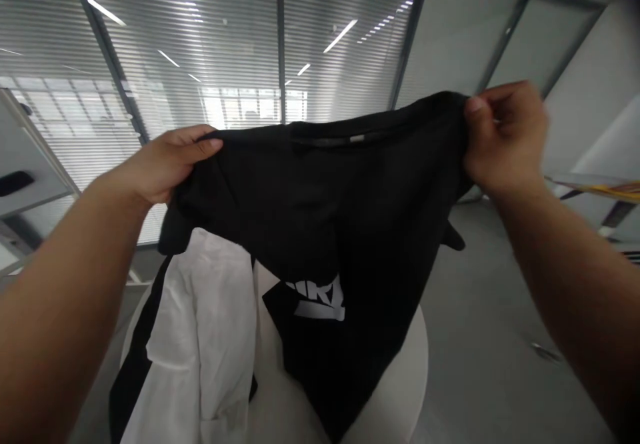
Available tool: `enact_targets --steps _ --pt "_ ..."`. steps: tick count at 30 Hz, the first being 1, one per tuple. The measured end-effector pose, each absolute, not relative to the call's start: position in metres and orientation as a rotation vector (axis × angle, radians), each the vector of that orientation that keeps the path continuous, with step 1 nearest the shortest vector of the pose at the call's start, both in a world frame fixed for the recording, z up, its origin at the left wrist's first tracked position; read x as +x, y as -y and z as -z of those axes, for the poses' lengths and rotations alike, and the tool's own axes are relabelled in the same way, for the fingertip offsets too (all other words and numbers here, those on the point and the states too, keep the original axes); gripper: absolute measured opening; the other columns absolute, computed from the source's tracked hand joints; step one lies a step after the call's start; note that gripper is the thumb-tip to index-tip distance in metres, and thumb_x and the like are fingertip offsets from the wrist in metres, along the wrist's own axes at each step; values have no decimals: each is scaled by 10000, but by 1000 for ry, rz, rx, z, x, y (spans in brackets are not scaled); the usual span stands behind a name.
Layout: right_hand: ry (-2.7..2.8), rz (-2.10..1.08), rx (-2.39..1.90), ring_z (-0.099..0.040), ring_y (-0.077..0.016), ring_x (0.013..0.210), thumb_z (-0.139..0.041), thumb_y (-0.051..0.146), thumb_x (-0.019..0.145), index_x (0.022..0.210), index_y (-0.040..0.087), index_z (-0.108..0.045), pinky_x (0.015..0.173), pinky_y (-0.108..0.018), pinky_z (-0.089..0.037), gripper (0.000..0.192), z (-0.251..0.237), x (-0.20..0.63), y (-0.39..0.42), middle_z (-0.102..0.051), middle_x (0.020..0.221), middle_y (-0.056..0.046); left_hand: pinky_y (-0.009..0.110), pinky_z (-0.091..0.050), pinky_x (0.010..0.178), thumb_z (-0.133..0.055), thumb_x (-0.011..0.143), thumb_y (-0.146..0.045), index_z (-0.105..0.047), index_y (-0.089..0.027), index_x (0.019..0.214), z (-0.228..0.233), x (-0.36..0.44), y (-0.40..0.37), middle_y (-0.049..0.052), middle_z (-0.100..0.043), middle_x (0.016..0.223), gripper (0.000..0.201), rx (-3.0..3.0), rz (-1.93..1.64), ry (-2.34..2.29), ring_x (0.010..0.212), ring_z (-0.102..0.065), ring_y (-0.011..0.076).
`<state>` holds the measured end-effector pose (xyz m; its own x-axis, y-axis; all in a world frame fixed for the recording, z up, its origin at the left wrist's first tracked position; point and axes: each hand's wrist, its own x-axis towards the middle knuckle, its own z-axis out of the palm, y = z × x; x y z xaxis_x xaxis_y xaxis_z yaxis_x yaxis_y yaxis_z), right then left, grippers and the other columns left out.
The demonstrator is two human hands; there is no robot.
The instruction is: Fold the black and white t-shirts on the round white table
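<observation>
A black T-shirt (320, 204) with a white print low on its front hangs stretched between my two hands. Its neckline, with a small pale label, runs along the top edge. My left hand (175, 154) pinches one shoulder, the thumb lying over the cloth. At the other shoulder, a little higher, my right hand (510, 131) grips the fabric between thumb and curled fingers. The shirt's lower end hangs in a point over a round white table (415, 364). Below my left hand lies a white garment (215, 331), with dark cloth (131, 391) partly hidden under it.
Glass panels with blinds (240, 44) stand behind the table. A whiteboard-like panel (30, 144) holding a dark object is at the left. Something yellow lies on a surface (615, 191) at the right edge. Grey floor (480, 337) shows right of the table, with a small shiny item (546, 352).
</observation>
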<state>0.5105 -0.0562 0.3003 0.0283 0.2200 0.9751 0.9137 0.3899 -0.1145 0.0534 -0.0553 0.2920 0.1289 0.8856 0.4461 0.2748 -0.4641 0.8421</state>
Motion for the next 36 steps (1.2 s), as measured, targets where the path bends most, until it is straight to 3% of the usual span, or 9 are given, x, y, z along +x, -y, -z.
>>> enact_targets --steps 4,8,11,16,19,22,25,30,36 --pt "1518 765 -1046 -618 -191 1027 -407 538 886 951 84 -627 720 -423 -378 508 -337 514 90 -687 1052 -29 439 -477 789 -455 944 -260 -451 -45 1387 -328 36 89 47 -648 1163 492 1938 -1524 -1134 1186 -526 374" --pt "1542 560 -1153 -629 -224 950 -351 588 812 744 48 -582 599 -424 -307 591 -373 504 102 -697 1009 -22 523 -456 774 -466 942 -375 -453 -67 1406 -363 25 96 47 -581 1289 557 2144 -1714 -1101 1215 -445 458" --pt "1554 441 -1196 -617 -147 861 -327 602 796 843 37 -633 577 -392 -294 645 -388 496 93 -693 947 -6 505 -439 836 -430 970 -394 -403 -83 1443 -380 17 85 38 -603 1256 567 2219 -1525 -1072 1225 -480 398" --pt "1723 203 -1178 -486 -24 647 -599 462 879 1030 66 -675 594 -249 -354 431 -374 481 21 -693 895 -56 522 -496 860 -514 940 -480 -492 -77 1361 -377 4 25 61 -674 1126 584 2110 -1072 -1639 982 -657 241" --pt "1883 176 -1350 -507 -68 728 -520 383 966 1049 51 -658 687 -245 -395 369 -333 458 -41 -685 953 -92 490 -416 997 -508 964 -419 -592 -18 1208 -341 7 -29 91 -665 1144 477 2368 -735 -2095 1084 -579 213" --pt "1933 375 -1772 -543 -180 965 -429 357 1005 1133 103 -630 831 -335 -401 348 -268 421 -85 -646 1136 -143 574 -364 1005 -477 962 -421 -605 -62 1208 -275 20 -74 180 -602 1259 453 2305 -524 -2521 1224 -497 338" --pt "1900 568 -1875 -428 -309 1220 -349 230 999 1223 76 -565 983 -483 -302 347 -195 384 -104 -546 1295 -217 682 -267 1002 -424 956 -378 -538 -120 1298 -194 35 -97 228 -542 1322 443 2202 -634 -2818 1283 -414 412" --pt "2254 383 -1990 -497 -315 1162 -344 240 958 1238 130 -557 953 -472 -334 368 -100 350 -92 -581 1258 -184 517 -421 899 -380 922 -272 -585 -152 1221 -90 51 -76 173 -608 1171 381 2386 -406 -2516 1119 -541 346" --pt "2545 271 -1790 -558 -280 1053 -423 346 934 1140 179 -591 862 -385 -398 314 -47 366 -20 -623 1137 -134 402 -437 872 -410 917 -309 -655 -215 1081 -33 46 10 84 -644 1036 309 2576 -345 -2031 996 -589 253"
